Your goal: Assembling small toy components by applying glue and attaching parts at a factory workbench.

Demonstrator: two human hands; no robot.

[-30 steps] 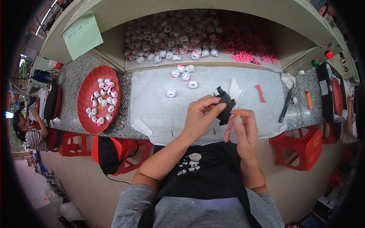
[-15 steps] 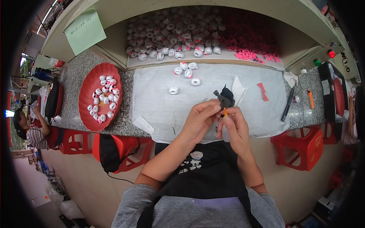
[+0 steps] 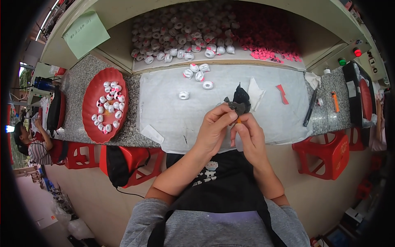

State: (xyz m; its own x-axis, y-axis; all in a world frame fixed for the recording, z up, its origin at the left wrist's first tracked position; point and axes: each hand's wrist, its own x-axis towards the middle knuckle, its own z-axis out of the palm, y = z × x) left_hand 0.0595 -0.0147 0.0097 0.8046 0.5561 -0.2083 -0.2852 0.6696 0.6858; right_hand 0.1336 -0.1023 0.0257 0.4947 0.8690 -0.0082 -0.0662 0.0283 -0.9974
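Note:
My left hand (image 3: 214, 128) pinches a crumpled dark grey and black piece (image 3: 242, 99), soft-looking like cloth or thin rubber, above the white sheet's near edge. Close against it, my right hand (image 3: 252, 138) has its fingers closed around a small orange-tipped tool (image 3: 239, 120). A pale translucent part (image 3: 239, 144) shows below the right fingers; the rest of the tool is hidden. The tip sits at the underside of the dark piece, and I cannot tell whether they touch. Beyond the hands lie a white scrap (image 3: 256, 94) and a red paper-like scrap (image 3: 282, 94).
Several white ring-shaped pieces (image 3: 199, 76) lie on the white sheet (image 3: 164, 107). More fill a red scalloped tray (image 3: 91, 111) at left and the shelf (image 3: 177, 31), beside pink pieces (image 3: 271, 45). At right lie a black pen-like tool (image 3: 310, 108) and an orange-handled tool (image 3: 335, 102).
The whole view has shifted slightly. The dark piece has turned a little in my fingers, and less of the orange tip shows between my hands. Both hands keep their hold.

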